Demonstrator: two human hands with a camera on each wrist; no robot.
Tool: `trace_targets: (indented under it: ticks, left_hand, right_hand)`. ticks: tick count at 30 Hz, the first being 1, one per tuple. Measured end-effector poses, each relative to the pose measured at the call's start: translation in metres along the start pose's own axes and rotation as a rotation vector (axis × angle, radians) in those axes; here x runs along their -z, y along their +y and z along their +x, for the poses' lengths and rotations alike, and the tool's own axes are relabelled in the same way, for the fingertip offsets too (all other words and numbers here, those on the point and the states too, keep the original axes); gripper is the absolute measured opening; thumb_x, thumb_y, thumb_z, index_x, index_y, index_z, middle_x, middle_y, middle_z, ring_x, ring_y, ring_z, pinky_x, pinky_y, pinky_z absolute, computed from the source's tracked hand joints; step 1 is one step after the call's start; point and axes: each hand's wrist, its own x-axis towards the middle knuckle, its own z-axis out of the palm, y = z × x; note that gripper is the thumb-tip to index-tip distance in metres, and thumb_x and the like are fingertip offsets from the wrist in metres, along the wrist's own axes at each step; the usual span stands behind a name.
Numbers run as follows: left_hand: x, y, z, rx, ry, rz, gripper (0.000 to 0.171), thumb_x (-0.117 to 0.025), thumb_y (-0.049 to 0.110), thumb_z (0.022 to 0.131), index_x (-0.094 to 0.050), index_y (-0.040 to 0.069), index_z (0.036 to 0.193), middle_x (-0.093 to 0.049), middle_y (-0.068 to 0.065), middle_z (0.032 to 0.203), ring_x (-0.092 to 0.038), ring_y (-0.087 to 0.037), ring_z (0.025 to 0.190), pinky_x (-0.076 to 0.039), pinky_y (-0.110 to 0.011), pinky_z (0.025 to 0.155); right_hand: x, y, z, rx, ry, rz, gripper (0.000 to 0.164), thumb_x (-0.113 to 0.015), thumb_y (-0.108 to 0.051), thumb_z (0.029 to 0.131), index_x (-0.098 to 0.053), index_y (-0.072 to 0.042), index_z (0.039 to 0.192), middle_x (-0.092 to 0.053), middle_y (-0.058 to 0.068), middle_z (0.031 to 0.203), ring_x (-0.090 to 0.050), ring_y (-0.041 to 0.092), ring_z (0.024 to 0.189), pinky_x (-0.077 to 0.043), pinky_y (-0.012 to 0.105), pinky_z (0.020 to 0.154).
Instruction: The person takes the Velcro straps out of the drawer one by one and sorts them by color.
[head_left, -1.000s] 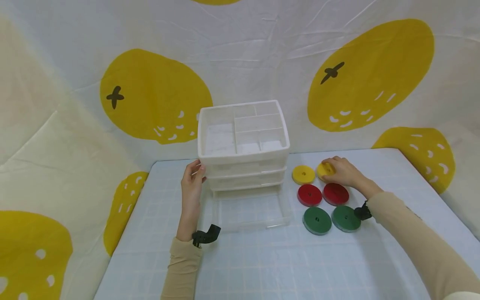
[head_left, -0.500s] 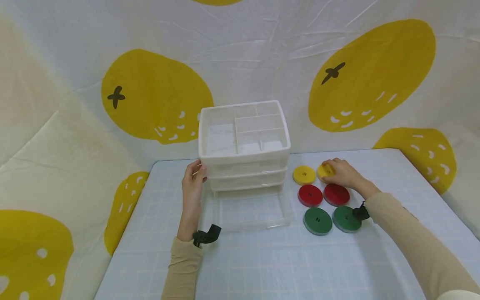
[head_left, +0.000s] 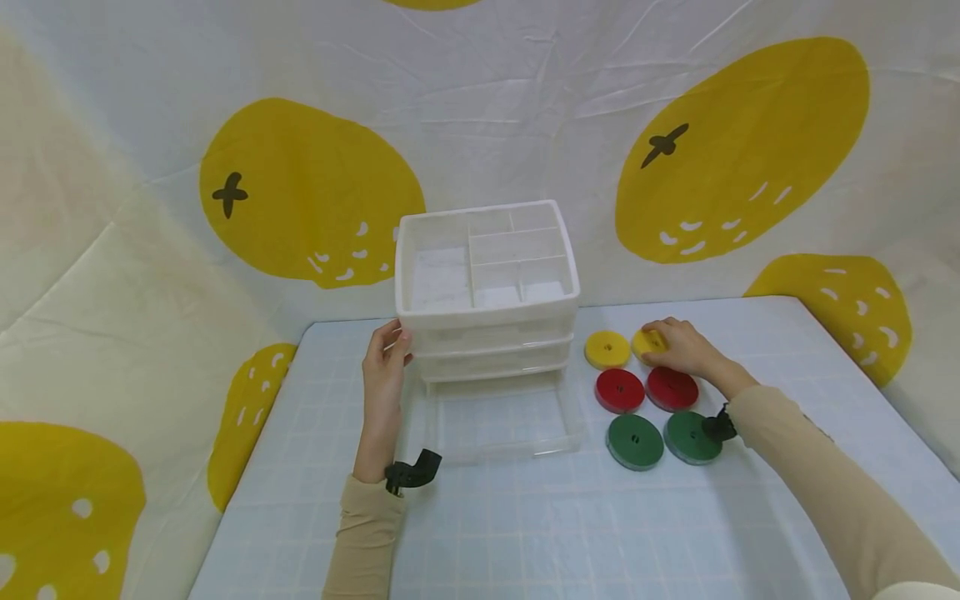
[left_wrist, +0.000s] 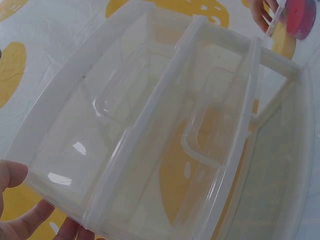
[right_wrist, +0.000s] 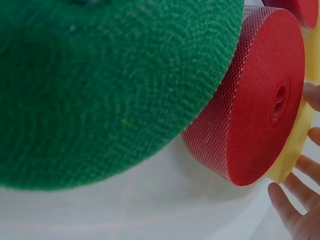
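Note:
A white plastic drawer unit (head_left: 487, 318) with a divided top tray stands at the table's back. Its clear bottom drawer (head_left: 495, 452) is pulled forward, with only bare floor visible inside. My left hand (head_left: 385, 362) rests against the unit's left side, thumb at the front corner, fingers (left_wrist: 37, 214) along the side. On the right, my right hand (head_left: 686, 348) spans a yellow roll of hook-and-loop tape (head_left: 645, 344), thumb near and fingertips at its far edge. The right wrist view shows that hand's fingers (right_wrist: 305, 167) at the yellow roll's rim, partly out of frame.
Beside the gripped roll lies another yellow roll (head_left: 607, 349). Two red rolls, left (head_left: 619, 390) and right (head_left: 672, 388), sit nearer, then two green rolls, left (head_left: 634, 442) and right (head_left: 686, 437). A patterned cloth (head_left: 487, 100) hangs behind the table.
The right forearm has shifted very slightly left, its hand staying at the yellow roll. The left hand and drawer unit have not moved.

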Motion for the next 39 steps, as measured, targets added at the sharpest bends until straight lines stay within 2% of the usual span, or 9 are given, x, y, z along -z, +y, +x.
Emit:
trace_targets:
  ticks: [7,14,21,31,36,39]
  left_hand:
    - [0.0,-0.001,0.0,-0.004,-0.002,-0.01,0.039,-0.057,0.03,0.097,-0.053,0.013,0.131,-0.052,-0.001,0.118,-0.051,-0.016,0.101,-0.045,-0.035,0.096]
    - [-0.001,-0.001,0.0,-0.006,0.005,0.004,0.04,-0.057,0.031,0.097,-0.053,0.012,0.132,-0.053,-0.002,0.119,-0.052,-0.015,0.101,-0.045,-0.033,0.095]
    - [0.001,-0.002,0.002,0.001,0.005,0.008,0.042,-0.058,0.034,0.096,-0.052,0.012,0.132,-0.053,-0.002,0.121,-0.053,-0.013,0.101,-0.046,-0.03,0.094]
    - [0.0,-0.004,0.002,0.0,-0.006,-0.008,0.04,-0.058,0.034,0.096,-0.053,0.014,0.131,-0.053,0.001,0.119,-0.052,-0.013,0.102,-0.045,-0.03,0.095]
    - [0.0,-0.004,0.001,-0.004,-0.001,-0.006,0.042,-0.058,0.034,0.096,-0.052,0.013,0.132,-0.053,0.001,0.119,-0.052,-0.013,0.101,-0.045,-0.027,0.092]
    - [0.0,-0.004,0.001,0.001,0.003,-0.004,0.043,-0.058,0.034,0.096,-0.052,0.013,0.132,-0.053,0.002,0.118,-0.053,-0.012,0.101,-0.045,-0.026,0.091]
  right_hand:
    - [-0.001,-0.005,-0.007,0.002,0.017,-0.017,0.064,-0.065,-0.033,0.089,-0.043,-0.001,0.139,-0.041,0.027,0.138,-0.038,0.043,0.119,-0.044,0.062,0.096]
    - [-0.002,-0.012,-0.016,0.011,0.059,-0.025,0.055,-0.062,-0.028,0.091,-0.047,0.0,0.137,-0.046,0.027,0.135,-0.042,0.044,0.12,-0.042,0.063,0.098]
    - [-0.004,-0.023,-0.025,0.026,0.081,0.085,0.048,-0.058,-0.024,0.094,-0.05,0.001,0.134,-0.053,0.026,0.133,-0.047,0.042,0.12,-0.043,0.06,0.1]
    - [-0.004,-0.051,-0.049,0.065,0.133,0.194,0.042,-0.059,-0.021,0.095,-0.054,-0.001,0.131,-0.055,0.023,0.132,-0.049,0.042,0.122,-0.044,0.06,0.099]
    - [-0.011,-0.06,-0.063,0.119,0.178,0.269,0.039,-0.061,-0.02,0.094,-0.056,-0.003,0.129,-0.058,0.021,0.128,-0.054,0.04,0.116,-0.049,0.057,0.094]
    - [-0.017,-0.066,-0.071,0.114,0.183,0.31,0.039,-0.061,-0.022,0.094,-0.057,-0.006,0.129,-0.059,0.019,0.128,-0.054,0.037,0.116,-0.05,0.054,0.093]
